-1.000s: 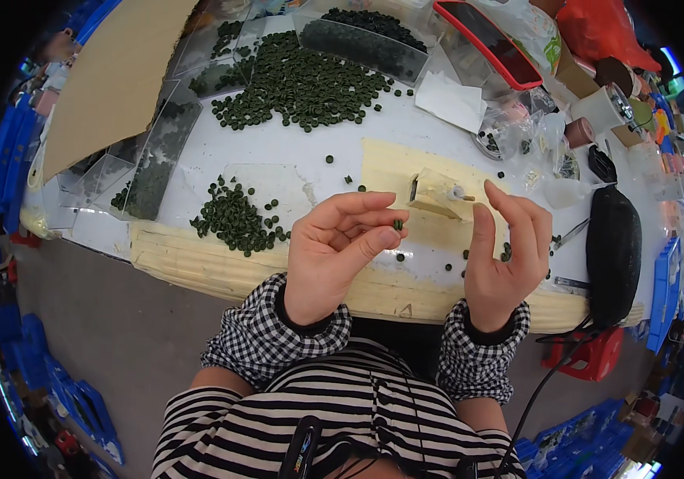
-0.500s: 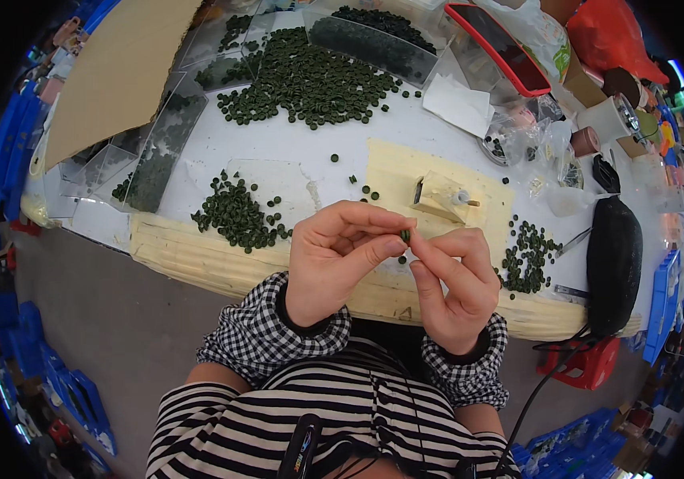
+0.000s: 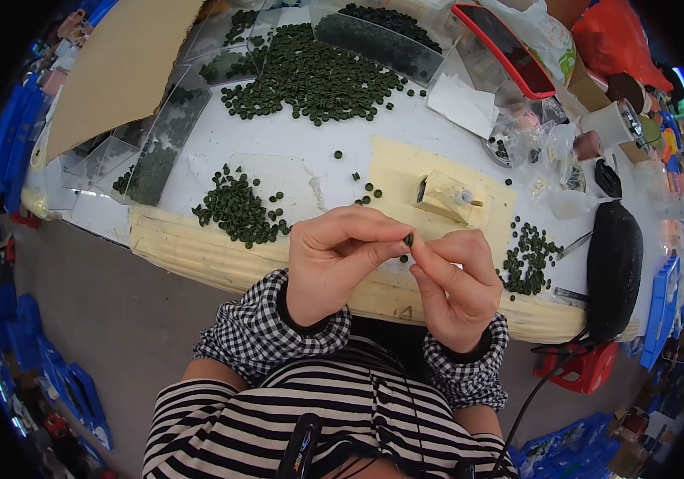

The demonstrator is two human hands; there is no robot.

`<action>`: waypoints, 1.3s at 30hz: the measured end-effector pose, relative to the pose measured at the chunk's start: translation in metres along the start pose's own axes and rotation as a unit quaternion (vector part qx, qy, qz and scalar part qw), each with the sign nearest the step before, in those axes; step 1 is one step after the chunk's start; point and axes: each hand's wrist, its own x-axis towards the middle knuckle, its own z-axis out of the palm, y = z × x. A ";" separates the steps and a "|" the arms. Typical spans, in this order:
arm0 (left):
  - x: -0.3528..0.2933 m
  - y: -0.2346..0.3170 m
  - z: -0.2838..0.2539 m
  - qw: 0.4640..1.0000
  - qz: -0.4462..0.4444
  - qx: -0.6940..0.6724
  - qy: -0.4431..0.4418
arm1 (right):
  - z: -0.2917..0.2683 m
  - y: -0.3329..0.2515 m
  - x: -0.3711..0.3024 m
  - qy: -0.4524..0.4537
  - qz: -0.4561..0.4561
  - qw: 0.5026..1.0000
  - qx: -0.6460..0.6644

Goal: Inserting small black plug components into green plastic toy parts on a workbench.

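In front of my chest, my left hand (image 3: pixel 330 259) pinches a small dark green round piece (image 3: pixel 409 239) between thumb and forefinger. My right hand (image 3: pixel 463 279) meets it there with its forefinger tip against the piece. Its other fingers are curled, and whatever they may hold is hidden. Just beyond the hands a cream block (image 3: pixel 442 198) with a small pale peg on top stands on a pale yellow sheet (image 3: pixel 390 164). A heap of similar green pieces (image 3: pixel 234 209) lies to the left, a smaller group (image 3: pixel 527 259) to the right.
A large pile of green pieces (image 3: pixel 310 72) spreads at the back, beside clear trays (image 3: pixel 378 46). Cardboard (image 3: pixel 114 72) covers the left. A red-cased phone (image 3: pixel 505 49), white paper (image 3: pixel 462 105), tweezers (image 3: pixel 575 243) and a black pouch (image 3: pixel 615 270) are at the right. Padding (image 3: pixel 198 243) lines the front edge.
The green piece has turned slightly between my fingertips. Both hands stay almost in place, and the view has shifted a little.
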 end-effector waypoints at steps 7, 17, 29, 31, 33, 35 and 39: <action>0.000 0.001 -0.001 1.000 -0.019 0.000 -0.014 | -0.001 0.001 0.000 -0.001 -0.009 1.000 -0.011; 0.000 0.002 -0.001 0.999 -0.035 -0.001 -0.019 | -0.002 0.003 -0.001 -0.003 -0.028 0.999 -0.034; 0.001 0.000 -0.001 0.999 -0.024 -0.024 -0.017 | -0.001 0.002 -0.003 0.016 -0.012 1.000 -0.020; 0.000 0.001 -0.001 0.999 -0.026 -0.024 -0.019 | -0.001 0.002 -0.003 0.016 -0.010 1.000 -0.018; 0.000 0.001 -0.001 0.999 -0.026 -0.022 -0.021 | -0.001 0.002 -0.003 0.017 -0.007 1.000 -0.015; 0.001 0.001 -0.001 0.999 -0.023 -0.020 -0.023 | -0.001 0.001 -0.003 0.018 -0.004 1.000 -0.012; 0.001 0.001 0.000 1.000 -0.017 -0.016 -0.019 | -0.001 0.001 -0.003 0.018 -0.002 1.000 -0.007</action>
